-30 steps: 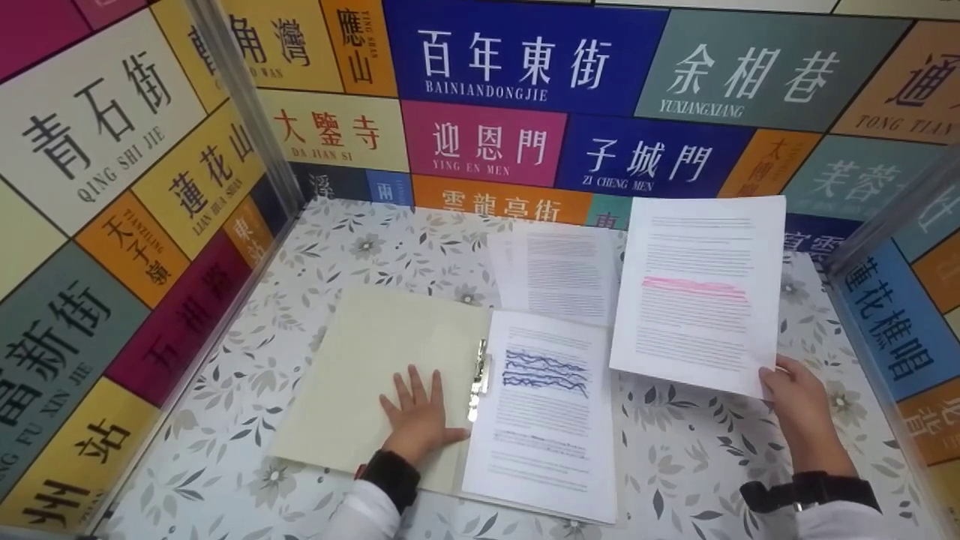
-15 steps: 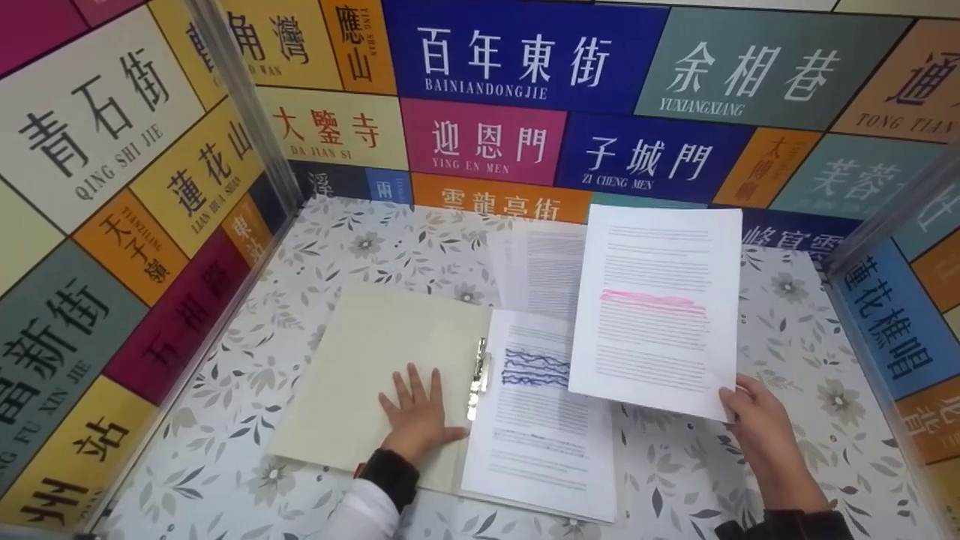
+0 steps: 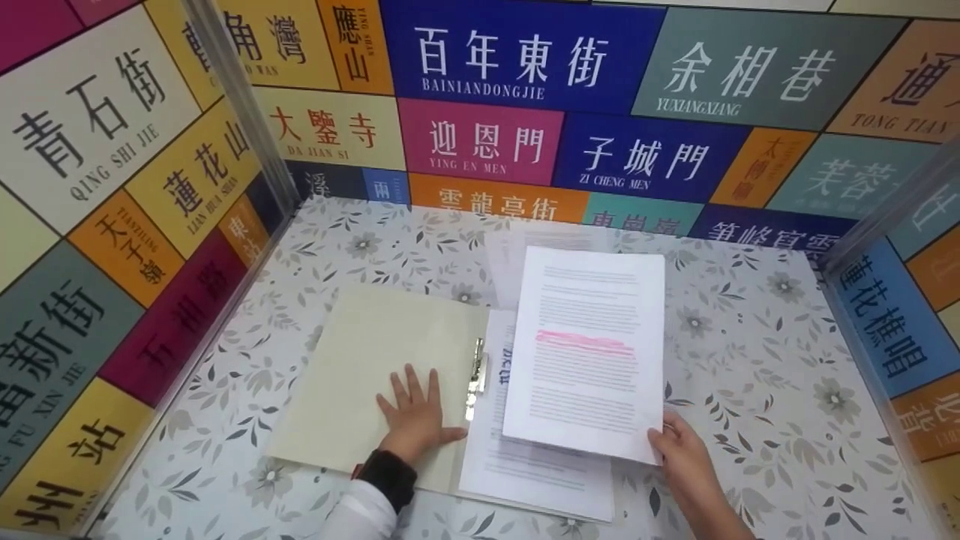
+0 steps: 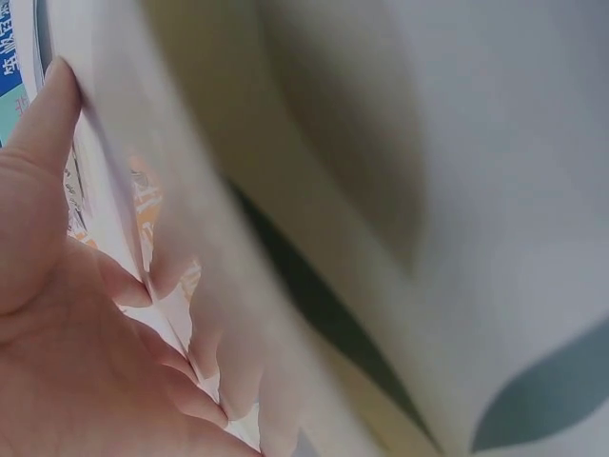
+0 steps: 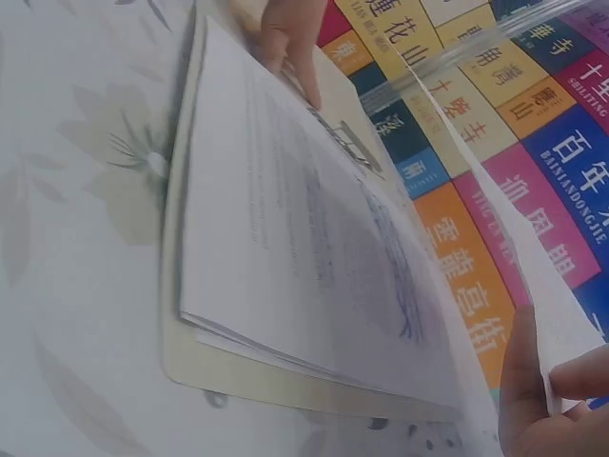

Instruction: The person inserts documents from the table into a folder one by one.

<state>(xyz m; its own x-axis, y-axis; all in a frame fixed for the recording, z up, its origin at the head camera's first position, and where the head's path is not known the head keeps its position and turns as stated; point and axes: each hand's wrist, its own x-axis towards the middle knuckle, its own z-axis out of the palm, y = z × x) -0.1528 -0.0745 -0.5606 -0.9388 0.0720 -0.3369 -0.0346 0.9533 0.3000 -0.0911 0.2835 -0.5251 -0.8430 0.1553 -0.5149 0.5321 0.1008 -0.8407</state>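
Observation:
My right hand point(image 3: 686, 457) pinches the lower right corner of a printed sheet point(image 3: 585, 405) with a pink highlighter band. In the head view this sheet overlaps the stack of papers point(image 3: 555, 484) in the open folder point(image 3: 352, 375). The right wrist view shows the held sheet raised at an angle, thumb and fingers point(image 5: 520, 371) on either side of its edge. Blue scribbles on the stack's top page are partly covered. My left hand point(image 3: 412, 420) rests spread on the folder's cream inner cover, thumb toward the metal clip point(image 3: 477, 379).
More printed sheets point(image 3: 506, 255) lie behind the folder, partly covered by the held sheet. The flower-patterned table point(image 3: 742, 337) is bordered by colourful wall panels point(image 3: 480, 139) with Chinese lettering at the back and both sides.
My right hand has carried the pink-marked sheet left and toward me, from beside the folder to over its stack. The left hand has stayed on the cover.

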